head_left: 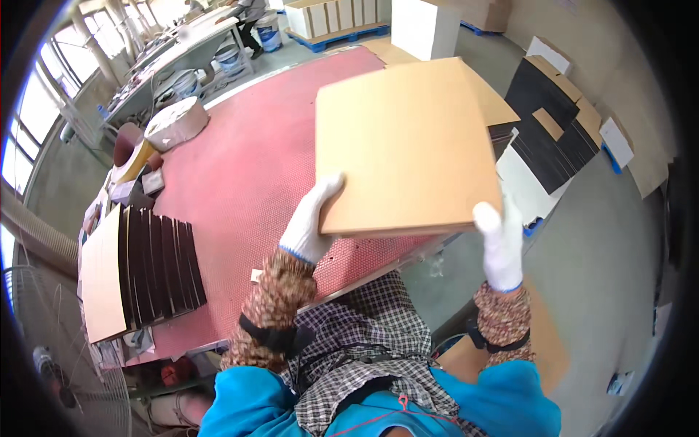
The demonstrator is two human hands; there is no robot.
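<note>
My big red table has a flat top point(240, 164) with tiny dots all over. On its left side I have a row of thin tan and black boards point(160, 266), close together. Farther back sits a fat, round white roll point(177, 125). The smooth grey floor point(582, 269) holds a blue pallet point(317, 46).

No text, brand, number or sign can be read anywhere in view. At the back, the blue-and-white bucket point(269, 38) and the second bucket point(230, 61) show coloured patches, but these are too small and blurred to tell whether they are labels. Faint marks point(566, 5) high on the beige wall point(610, 47) at right are equally illegible.
</note>
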